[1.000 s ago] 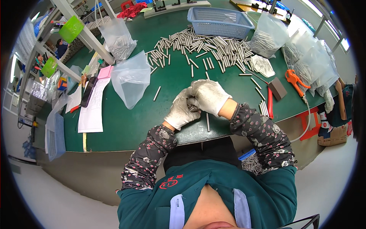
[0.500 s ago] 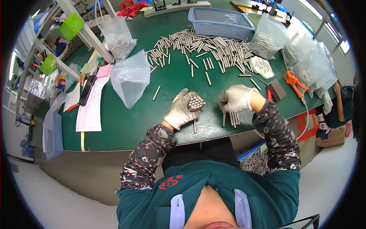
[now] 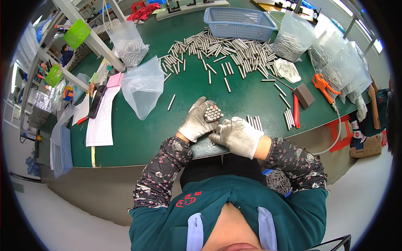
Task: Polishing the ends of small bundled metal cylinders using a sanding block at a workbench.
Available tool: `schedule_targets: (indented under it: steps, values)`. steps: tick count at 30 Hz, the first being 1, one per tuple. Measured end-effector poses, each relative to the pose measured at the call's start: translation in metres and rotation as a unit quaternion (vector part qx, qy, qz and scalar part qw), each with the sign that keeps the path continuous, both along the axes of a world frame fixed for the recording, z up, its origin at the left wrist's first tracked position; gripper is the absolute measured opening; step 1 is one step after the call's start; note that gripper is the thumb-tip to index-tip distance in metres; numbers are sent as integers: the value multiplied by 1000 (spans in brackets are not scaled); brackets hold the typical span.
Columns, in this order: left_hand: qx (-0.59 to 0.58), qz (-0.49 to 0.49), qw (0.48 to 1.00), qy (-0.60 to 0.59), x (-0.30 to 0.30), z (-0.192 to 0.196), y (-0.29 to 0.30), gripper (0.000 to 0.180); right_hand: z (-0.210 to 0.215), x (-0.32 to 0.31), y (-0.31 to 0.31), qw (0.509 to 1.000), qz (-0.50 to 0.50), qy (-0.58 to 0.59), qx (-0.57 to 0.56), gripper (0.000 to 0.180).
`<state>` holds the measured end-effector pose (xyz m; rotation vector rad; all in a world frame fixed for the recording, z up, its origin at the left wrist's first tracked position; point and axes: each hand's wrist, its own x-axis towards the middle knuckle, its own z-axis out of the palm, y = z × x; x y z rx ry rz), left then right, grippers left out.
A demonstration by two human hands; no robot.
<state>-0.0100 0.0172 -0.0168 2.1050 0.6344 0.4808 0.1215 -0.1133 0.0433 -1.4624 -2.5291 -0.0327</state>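
Step in hand: gathering loose metal rods into a bundle and squaring it up. Left hand (image 3: 197, 122), gloved, is wrapped around the bundle (image 3: 212, 113), rod ends facing up, held just above the near edge of the green counter (image 3: 138, 138). Right hand (image 3: 237, 134), gloved, lies beside and below the bundle, fingers curled and pressed together, touching the left-hand fingers; whether it pinches any rods I cannot tell, the palm side is hidden.

A few loose rods (image 3: 254, 121) lie just right of the hands; another small row (image 3: 289, 118) sits near the red-handled tool (image 3: 296, 111). The main rod pile (image 3: 222, 52) is spread well apart, toward the far side before the blue basket (image 3: 239, 23). An open plastic bag (image 3: 143, 85) is left of the hands.

Next move, as I judge it: the bundle likely needs more rods added or ends tapped level, which calls for the left grip staying firm so nothing slides out.

Versus half a second back: the right hand was out to the right, apart from the left, holding its own few rods; now it has come in against the left hand. The bundle sits in about the same place.
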Motion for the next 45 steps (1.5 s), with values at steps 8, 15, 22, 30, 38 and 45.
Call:
schedule_targets:
  steps: [8, 15, 22, 30, 38, 45]
  values:
    - [-96, -23, 994, -51, -7, -34, 14, 89, 0, 28, -14, 987, -83, -135, -7, 13]
    - [-116, -42, 992, -39, -10, -30, 16, 87, 7, 45, -24, 980, -143, -134, -43, 19]
    - [-176, -59, 980, -67, -8, -12, 9, 85, 11, 52, -18, 972, -191, -115, -70, 14]
    - [-120, -38, 990, -69, -9, -11, 6, 80, 34, 32, 4, 983, -129, 117, 63, 15]
    - [-171, -30, 975, -137, -1, 8, -2, 45, 23, 9, 34, 980, -133, 122, 79, 19]
    - [-148, -16, 979, -137, 1, -2, 0, 42, 20, -3, 55, 984, -154, -48, 69, 10]
